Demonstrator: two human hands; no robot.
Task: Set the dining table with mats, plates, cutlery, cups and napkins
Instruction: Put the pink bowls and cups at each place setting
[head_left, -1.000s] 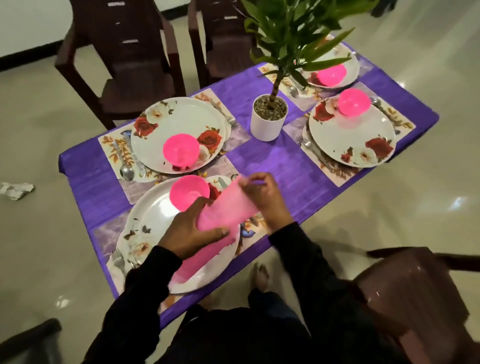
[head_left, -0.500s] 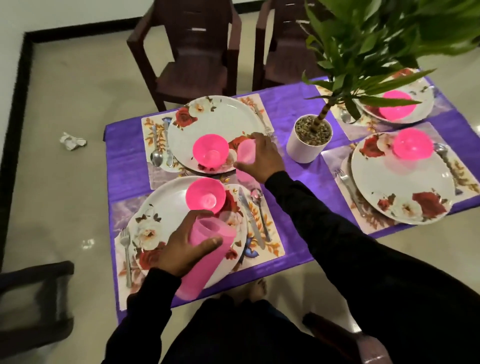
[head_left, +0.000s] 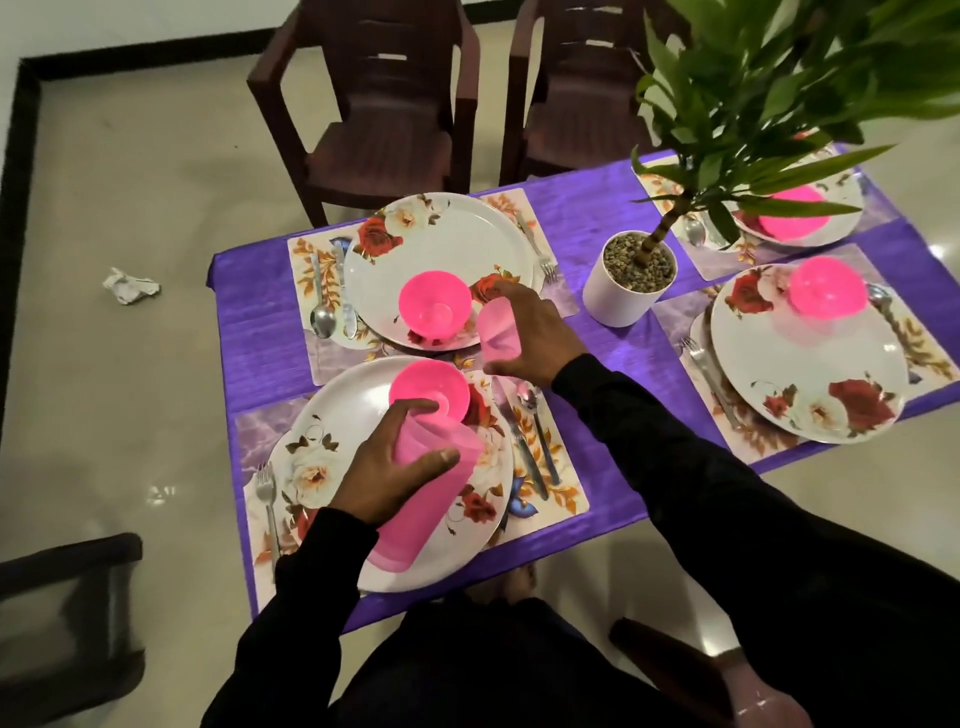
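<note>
Cups are what I am dealing out now. Nearest me, my left hand (head_left: 387, 480) grips the stack of pink cups (head_left: 423, 493), tilted over the near plate (head_left: 363, 467), which sits on its mat (head_left: 558, 499) with a pink bowl (head_left: 428, 387), a fork (head_left: 266, 499) to the left and a knife and spoon to the right. Just beyond, my right hand (head_left: 530, 332) is curled round a single pink cup (head_left: 497, 332), holding it low between the near setting and the far-left plate (head_left: 441, 249); I cannot tell whether it touches the cloth yet.

By my judgement mats, plates, bowls and cutlery are down at all four places I can see, including the right plate (head_left: 800, 364). No cup stands at any place yet, and I see no napkins on the table, so cups and napkins remain.

Room is tight: plates nearly touch and the near plate sits close to the table edge (head_left: 467, 587). The potted plant (head_left: 628, 280) stands mid-table, its leaves overhanging the far-right setting, so reaching there needs care. Two chairs (head_left: 379, 104) stand beyond.
</note>
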